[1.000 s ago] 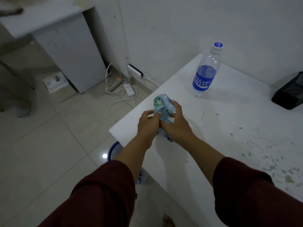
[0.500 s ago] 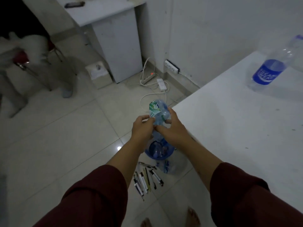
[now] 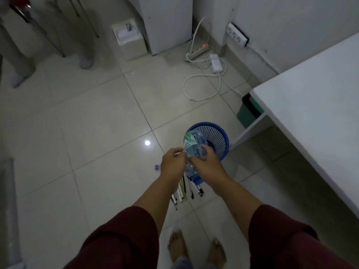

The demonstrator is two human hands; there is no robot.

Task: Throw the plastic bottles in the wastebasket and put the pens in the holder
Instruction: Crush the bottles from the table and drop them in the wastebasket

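Note:
A crumpled clear plastic bottle (image 3: 194, 145) with a green-white label is gripped between my left hand (image 3: 172, 163) and my right hand (image 3: 205, 165). Both hands hold it just in front of the blue mesh wastebasket (image 3: 215, 135), which stands on the tiled floor by the table's corner. Under my hands several pens (image 3: 186, 193) lie bunched on the floor, partly hidden by my forearms. A small blue bottle cap (image 3: 157, 167) lies on the tiles to their left. No pen holder is in view.
A white table (image 3: 314, 113) fills the right side, with a green bin (image 3: 248, 111) under its corner. A power strip (image 3: 198, 51) and a white cable (image 3: 204, 84) lie on the floor by the wall. Another person's legs (image 3: 85, 45) stand at the far left. My bare feet (image 3: 196, 251) are below.
My view has swung left and down from the table to the floor. Both hands have carried the crumpled bottle off the table to just in front of the wastebasket. The upright bottle on the table is out of view.

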